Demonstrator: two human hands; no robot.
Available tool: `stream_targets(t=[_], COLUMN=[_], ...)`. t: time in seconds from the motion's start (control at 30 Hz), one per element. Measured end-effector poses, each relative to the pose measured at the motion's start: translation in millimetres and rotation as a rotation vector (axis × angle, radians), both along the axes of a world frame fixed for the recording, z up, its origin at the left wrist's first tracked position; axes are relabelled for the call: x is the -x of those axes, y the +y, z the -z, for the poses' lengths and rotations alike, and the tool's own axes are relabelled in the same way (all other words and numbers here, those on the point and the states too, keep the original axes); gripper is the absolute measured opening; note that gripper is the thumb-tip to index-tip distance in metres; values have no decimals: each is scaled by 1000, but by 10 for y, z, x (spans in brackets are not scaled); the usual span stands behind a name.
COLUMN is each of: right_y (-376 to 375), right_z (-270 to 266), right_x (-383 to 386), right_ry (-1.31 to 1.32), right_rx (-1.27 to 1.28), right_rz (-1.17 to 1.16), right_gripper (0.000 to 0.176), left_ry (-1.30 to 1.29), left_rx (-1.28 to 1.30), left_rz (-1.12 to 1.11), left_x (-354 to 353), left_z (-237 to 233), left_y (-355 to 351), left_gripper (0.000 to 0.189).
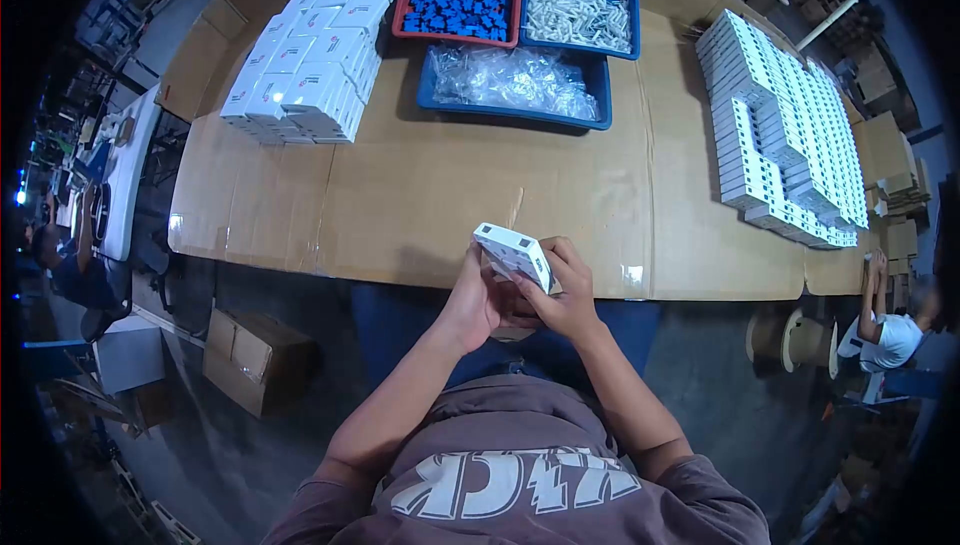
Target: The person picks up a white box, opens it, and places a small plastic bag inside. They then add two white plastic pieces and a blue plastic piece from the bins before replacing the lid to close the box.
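Note:
A small white box [513, 248] with dark square marks along its edge is held up just over the near edge of the table. My left hand [474, 297] is closed around its left side, with the palm partly turned up. From the right, my right hand [568, 292] grips the same box, its thumb across the near face and its fingers behind the edge. The lower part of the box and some fingertips are hidden by the hands.
The cardboard-covered table [420, 205] holds a stack of white boxes [310, 65] at left and long rows of white boxes [780, 135] at right. At the back are a red tray [400, 20] of blue parts, a blue tray [633, 5] of whitish pieces, and another blue tray [520, 119] of clear bags.

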State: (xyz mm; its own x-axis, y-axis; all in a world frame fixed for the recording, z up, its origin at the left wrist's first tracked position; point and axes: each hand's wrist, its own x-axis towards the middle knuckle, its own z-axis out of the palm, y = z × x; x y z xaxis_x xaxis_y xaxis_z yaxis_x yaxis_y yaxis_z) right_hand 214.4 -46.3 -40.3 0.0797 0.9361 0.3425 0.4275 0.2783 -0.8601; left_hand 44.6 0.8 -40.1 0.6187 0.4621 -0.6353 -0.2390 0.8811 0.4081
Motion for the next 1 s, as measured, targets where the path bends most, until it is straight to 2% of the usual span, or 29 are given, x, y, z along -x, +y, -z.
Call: stream_targets(t=[0.07,0.17,0.27,0.3,0.4,0.43,0.5,0.6,0.63,0.73,0.77,0.87,1.0], right_y=[2,40,24,22,23,23,32,32,36,14,8,1,7], right_z=[40,-66,40,6,17,-35,-92,-129,-131,-118,-108,-79,-92], right_x=[-44,-114,-159,-157,-81,-63,-35,-19,-16,-21,-28,-37,-25], right_ry=[24,-139,-51,-100,125,165,169,161,156,138,141,155,182], right_rx=[46,-58,14,10,61,59,92,96,88,101,107,105,81], right_rz=[-28,-119,-202,-219,-226,-228,-195,-196,-207,-226,-240,-267,-274], right_gripper=[46,63,76,74,69,62,59,56,56,57,57,59,60], left_ry=[-64,-129,-34,-41,-6,59,192,56,45,149,198,258,250], left_rx=[-15,-79,-120,-159,-347,-498,-799,-573,-623,-1017,-1054,-1230,-1295], left_rz=[-40,-123,-70,-99,-187,-196,-213,-296,-307,-346,-323,-280,-302], left_x=[30,89,90,99,47,27,1,41,40,40,75,88,64], left_z=[66,53,-184,-208,-349,-294,-166,-187,-183,-71,-69,-92,-41], left_y=[-6,13,45,49,18,1,-26,-14,-14,-40,-51,-69,-53], left_gripper=[83,70,65,63,64,64,66,72,81,90,98,98,99])
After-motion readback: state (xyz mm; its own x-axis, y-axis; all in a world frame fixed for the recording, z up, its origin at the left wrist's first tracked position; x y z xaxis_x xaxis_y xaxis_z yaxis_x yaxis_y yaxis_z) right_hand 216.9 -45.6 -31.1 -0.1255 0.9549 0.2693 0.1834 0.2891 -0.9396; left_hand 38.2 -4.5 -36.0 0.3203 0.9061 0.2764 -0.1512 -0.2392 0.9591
